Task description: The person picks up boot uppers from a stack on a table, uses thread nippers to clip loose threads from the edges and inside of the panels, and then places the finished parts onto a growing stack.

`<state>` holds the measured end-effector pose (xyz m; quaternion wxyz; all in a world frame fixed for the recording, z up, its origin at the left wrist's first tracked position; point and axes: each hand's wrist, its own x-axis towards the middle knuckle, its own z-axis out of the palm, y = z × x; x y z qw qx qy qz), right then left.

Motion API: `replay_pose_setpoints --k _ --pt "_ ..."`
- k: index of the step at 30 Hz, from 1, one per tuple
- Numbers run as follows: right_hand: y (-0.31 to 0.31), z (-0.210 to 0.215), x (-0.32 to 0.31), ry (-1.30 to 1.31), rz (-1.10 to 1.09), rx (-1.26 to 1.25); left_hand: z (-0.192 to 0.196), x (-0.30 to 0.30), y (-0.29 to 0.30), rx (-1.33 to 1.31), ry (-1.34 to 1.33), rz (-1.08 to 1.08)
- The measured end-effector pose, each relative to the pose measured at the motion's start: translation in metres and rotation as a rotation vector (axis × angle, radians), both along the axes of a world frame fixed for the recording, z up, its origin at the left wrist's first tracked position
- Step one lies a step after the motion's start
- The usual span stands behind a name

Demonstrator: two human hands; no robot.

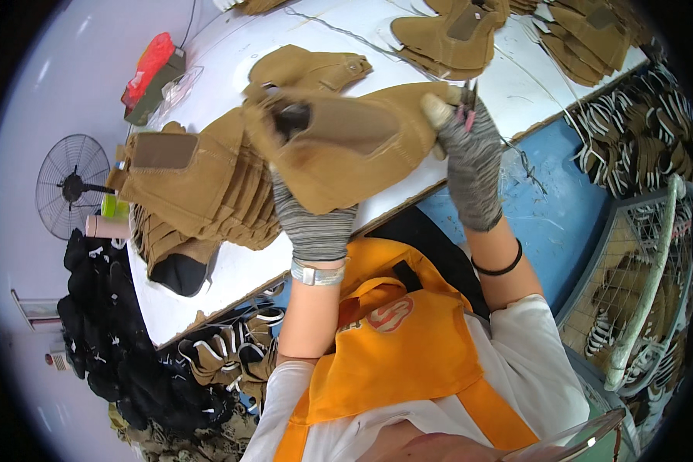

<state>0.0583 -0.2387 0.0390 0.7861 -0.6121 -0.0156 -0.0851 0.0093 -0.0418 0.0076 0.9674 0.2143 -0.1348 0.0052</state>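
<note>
Above the white table I hold up a brown boot upper (362, 169) with a grey-brown elastic side panel; its left end is slightly blurred. My left hand (313, 227), in a grey striped knit glove, supports the upper from beneath, with its fingers hidden behind the material. At the other end my right hand (473, 158), gloved alike with bare fingertips, pinches the edge. Small scissors (468, 112) with pink on the handle also sit in that hand, blades pointing away from me. Close by on the left lies a thick stack of similar uppers (235, 192).
Behind the held piece another upper (308, 69) lies on the table (239, 273). More stacks (454, 42) stand at the far side. A box with red contents (150, 81) is far left, near a fan (72, 187). A wire crate (631, 285) stands right.
</note>
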Motion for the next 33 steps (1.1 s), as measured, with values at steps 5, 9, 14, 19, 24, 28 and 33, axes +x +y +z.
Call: replay_pose_setpoints --k 5,9,14,19,24,28,33 --pt "-0.006 -0.011 0.021 0.217 -0.036 0.336 0.017 -0.009 -0.012 -0.194 0.105 -0.075" --pt "-0.003 -0.016 0.01 0.182 0.255 0.654 0.019 -0.003 -0.012 -0.312 0.168 -0.07" --pt "0.026 -0.023 -0.032 0.258 0.304 0.571 0.038 0.003 -0.026 -0.311 0.306 0.095" --pt "0.04 -0.013 -0.049 0.119 0.402 0.489 0.038 0.003 -0.036 -0.307 0.263 0.12" --pt "0.05 0.022 -0.049 0.221 0.371 0.601 0.038 -0.005 -0.041 -0.101 0.146 0.22" --pt "0.041 0.01 -0.043 0.17 0.397 0.466 0.036 0.002 -0.035 -0.165 0.227 0.232" --pt "0.044 0.007 -0.045 0.205 0.485 0.59 0.037 0.004 -0.036 -0.16 0.216 0.226"
